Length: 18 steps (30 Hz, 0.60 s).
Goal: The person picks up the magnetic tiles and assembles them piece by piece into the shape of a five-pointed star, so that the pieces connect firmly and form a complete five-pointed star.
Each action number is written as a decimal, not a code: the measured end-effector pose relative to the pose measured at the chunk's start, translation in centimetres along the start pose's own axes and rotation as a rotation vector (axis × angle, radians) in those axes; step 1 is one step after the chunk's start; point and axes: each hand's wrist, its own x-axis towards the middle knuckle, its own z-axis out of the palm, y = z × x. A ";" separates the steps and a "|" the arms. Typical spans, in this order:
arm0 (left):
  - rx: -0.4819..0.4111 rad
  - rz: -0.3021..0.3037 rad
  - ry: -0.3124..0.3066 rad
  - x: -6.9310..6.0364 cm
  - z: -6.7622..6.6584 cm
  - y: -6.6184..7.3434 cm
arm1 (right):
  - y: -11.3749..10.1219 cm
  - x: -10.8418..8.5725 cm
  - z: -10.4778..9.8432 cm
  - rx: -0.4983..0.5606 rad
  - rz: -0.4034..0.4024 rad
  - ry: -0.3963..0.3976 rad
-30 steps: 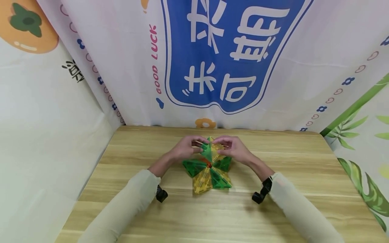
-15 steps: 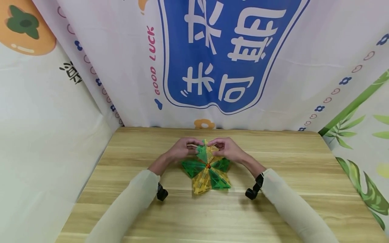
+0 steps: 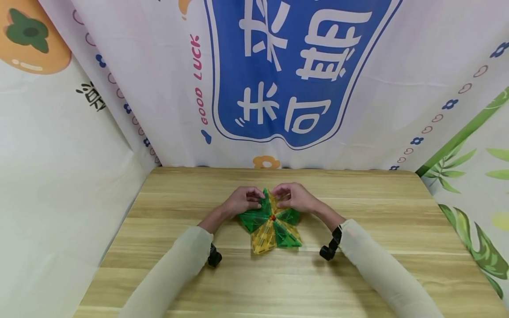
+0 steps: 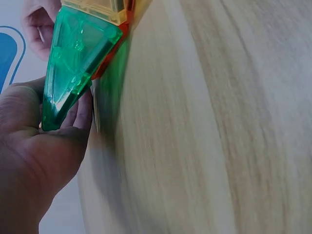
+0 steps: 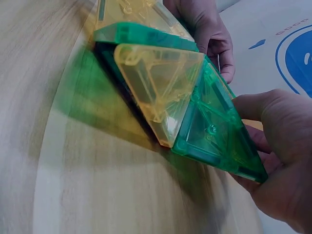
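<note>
A star-shaped build of translucent green and yellow triangular magnetic tiles stands mid-table, with red showing at its centre. Its far point pairs a green tile with a yellow tile. My left hand pinches the green one's outer side, thumb nearer me. From the other side my right hand grips the yellow one with curled fingers. In the left wrist view, a green tile partly covers the left fingertips. Another green tile hides part of the right fingers in the right wrist view.
The build rests on a wood-grain table. A printed white cloth hangs along the table's far edge, and more cloth closes off the left side. Black wrist cameras sit below both hands.
The raised far point of the star has come down and towards me, level with its other points. Both hands have lowered with it, and the fingers now sit at its outer sides.
</note>
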 end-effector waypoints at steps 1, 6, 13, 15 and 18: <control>0.016 0.010 0.000 0.0 0.1 0.0 | 0.1 0.0 0.0 -0.002 0.008 -0.007; 0.031 0.024 -0.001 -0.1 0.1 0.2 | 0.1 -0.2 0.0 -0.006 0.014 -0.012; 0.097 0.038 0.074 -1.7 -0.8 0.6 | -0.3 -1.7 -0.8 -0.022 0.003 0.038; 0.141 0.041 0.104 -2.7 -1.3 0.8 | -0.3 -2.6 -1.2 -0.038 0.010 0.065; 0.198 0.075 0.134 -4.3 -2.1 0.6 | 0.0 -4.1 -2.1 -0.081 0.008 0.105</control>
